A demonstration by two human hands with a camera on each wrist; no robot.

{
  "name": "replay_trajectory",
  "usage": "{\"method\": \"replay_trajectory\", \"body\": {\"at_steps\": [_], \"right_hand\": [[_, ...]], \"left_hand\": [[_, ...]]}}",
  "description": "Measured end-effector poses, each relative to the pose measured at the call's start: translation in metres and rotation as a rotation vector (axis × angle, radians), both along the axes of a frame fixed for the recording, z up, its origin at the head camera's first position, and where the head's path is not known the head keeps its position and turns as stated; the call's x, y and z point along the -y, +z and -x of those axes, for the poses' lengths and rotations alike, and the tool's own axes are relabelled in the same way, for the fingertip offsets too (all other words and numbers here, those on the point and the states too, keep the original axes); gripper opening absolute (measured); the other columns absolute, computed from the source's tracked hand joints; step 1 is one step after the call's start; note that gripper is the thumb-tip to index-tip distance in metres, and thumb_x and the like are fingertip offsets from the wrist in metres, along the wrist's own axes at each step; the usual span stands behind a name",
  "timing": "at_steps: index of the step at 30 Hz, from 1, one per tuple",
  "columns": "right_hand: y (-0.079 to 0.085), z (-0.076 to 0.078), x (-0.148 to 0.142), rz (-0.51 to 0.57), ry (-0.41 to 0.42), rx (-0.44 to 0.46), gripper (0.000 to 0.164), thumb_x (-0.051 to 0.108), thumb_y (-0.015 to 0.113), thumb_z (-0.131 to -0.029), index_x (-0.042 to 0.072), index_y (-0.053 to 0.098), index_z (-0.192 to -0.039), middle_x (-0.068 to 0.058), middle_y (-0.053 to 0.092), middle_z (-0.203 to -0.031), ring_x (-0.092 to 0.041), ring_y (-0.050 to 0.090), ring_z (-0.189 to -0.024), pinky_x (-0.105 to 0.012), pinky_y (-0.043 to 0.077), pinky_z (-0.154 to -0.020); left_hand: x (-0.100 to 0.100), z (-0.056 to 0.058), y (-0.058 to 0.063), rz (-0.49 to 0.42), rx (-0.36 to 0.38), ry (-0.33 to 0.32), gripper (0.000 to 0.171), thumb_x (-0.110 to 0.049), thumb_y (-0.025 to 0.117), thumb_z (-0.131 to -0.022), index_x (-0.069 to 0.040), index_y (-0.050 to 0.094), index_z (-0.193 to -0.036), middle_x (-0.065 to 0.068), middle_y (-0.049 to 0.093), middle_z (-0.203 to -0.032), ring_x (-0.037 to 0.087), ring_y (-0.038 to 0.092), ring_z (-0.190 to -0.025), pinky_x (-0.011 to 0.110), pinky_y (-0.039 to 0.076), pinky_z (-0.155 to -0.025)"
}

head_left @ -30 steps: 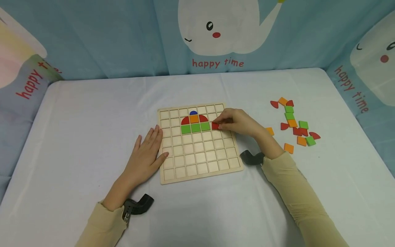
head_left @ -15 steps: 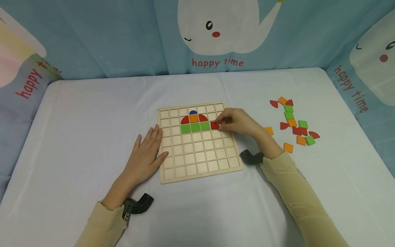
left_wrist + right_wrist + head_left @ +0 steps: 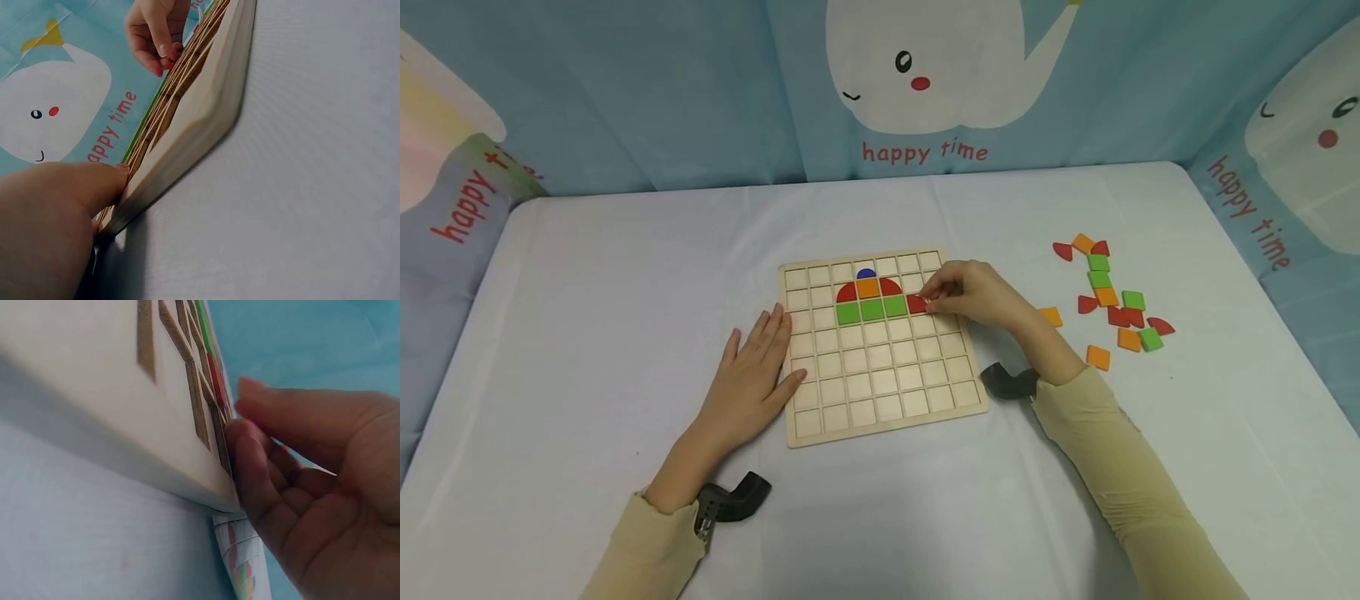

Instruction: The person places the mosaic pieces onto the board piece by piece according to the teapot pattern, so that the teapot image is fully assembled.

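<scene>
In the head view a wooden grid board [image 3: 880, 358] lies on the white table. Near its top sit a blue half-round tile [image 3: 866, 273], an orange square [image 3: 868, 288] between two red quarter-round tiles, and a row of green squares [image 3: 872, 309]. My right hand [image 3: 973, 293] has its thumb and fingertips at the right edge of a red quarter-round tile [image 3: 917, 304], which lies in the cell right of the green row. My left hand [image 3: 748, 375] rests flat along the board's left edge, its thumb [image 3: 94, 184] on the rim in the left wrist view.
Loose red quarter-round tiles [image 3: 1161, 326], orange squares [image 3: 1098, 358] and green squares [image 3: 1132, 300] lie scattered on the right of the table. A sheet printed with coloured shapes [image 3: 242, 559] shows beyond the board in the right wrist view. A blue printed curtain [image 3: 700, 100] stands behind.
The red quarter-round tile under my right fingertips has shifted slightly left and turned, and now lies against the green row. My left hand has stayed in place.
</scene>
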State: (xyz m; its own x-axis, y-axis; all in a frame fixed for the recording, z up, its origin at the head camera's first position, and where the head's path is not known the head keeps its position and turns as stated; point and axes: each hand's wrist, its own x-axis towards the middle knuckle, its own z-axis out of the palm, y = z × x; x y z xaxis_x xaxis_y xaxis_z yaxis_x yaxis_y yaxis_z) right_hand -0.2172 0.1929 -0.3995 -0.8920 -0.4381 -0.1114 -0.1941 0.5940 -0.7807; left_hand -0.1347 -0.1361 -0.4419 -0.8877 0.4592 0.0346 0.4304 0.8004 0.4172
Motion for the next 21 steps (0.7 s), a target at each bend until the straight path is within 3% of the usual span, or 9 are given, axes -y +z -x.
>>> {"method": "replay_trajectory", "body": {"at_steps": [10, 14, 21], "right_hand": [[0.011, -0.003, -0.014, 0.121, -0.171, 0.047, 0.019, 0.007, 0.069, -0.086, -0.002, 0.069, -0.103, -0.011, 0.066, -0.088, -0.022, 0.058, -0.071, -0.025, 0.047, -0.059], [0.015, -0.009, -0.032, 0.172, -0.265, 0.038, 0.023, 0.01, 0.069, -0.086, -0.004, 0.067, -0.104, -0.008, 0.067, -0.087, -0.022, 0.061, -0.078, -0.025, 0.049, -0.066], [0.02, -0.024, -0.065, 0.209, -0.33, 0.025, 0.03, 0.011, 0.07, -0.086, -0.01, 0.064, -0.106, 0.002, 0.069, -0.091, -0.012, 0.065, -0.082, -0.021, 0.05, -0.072]], "left_hand": [[0.0, -0.002, -0.001, -0.01, 0.004, -0.005, 0.073, -0.035, 0.047, -0.098, 0.001, 0.012, -0.15, 0.015, 0.008, -0.157, 0.03, 0.005, -0.144, 0.055, -0.001, -0.11], [0.001, -0.002, 0.001, -0.008, -0.006, -0.003, 0.072, -0.035, 0.047, -0.098, 0.001, 0.012, -0.15, 0.015, 0.008, -0.157, 0.03, 0.005, -0.144, 0.054, -0.001, -0.111], [0.003, -0.003, 0.002, 0.003, 0.0, 0.001, 0.072, -0.036, 0.046, -0.098, 0.0, 0.011, -0.15, 0.014, 0.006, -0.157, 0.029, 0.004, -0.144, 0.054, -0.001, -0.111]]}}
